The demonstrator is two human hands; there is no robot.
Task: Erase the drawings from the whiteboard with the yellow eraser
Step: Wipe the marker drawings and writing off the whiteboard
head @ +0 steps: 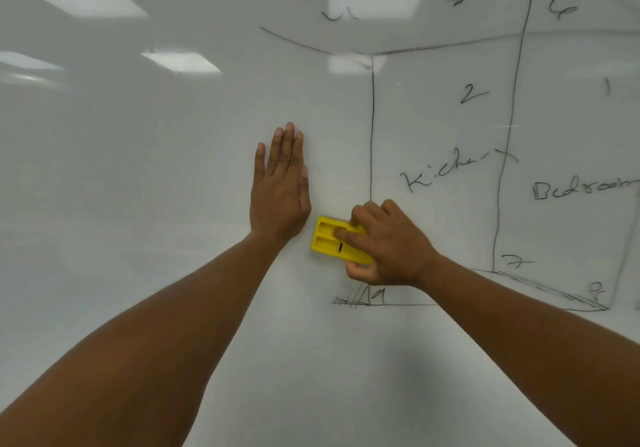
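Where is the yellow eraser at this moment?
In the head view, the yellow eraser is near the centre, against the whiteboard, gripped by the right hand, just below-right of the flat left hand.

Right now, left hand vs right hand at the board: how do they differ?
The left hand lies flat on the whiteboard, fingers straight and pointing up; the right hand has its fingers curled in a grip round the yellow eraser. The left hand holds nothing; the right hand presses the eraser to the board. The left hand sits on blank board; the right hand sits by the foot of a drawn vertical line. Both are bare and at the board.
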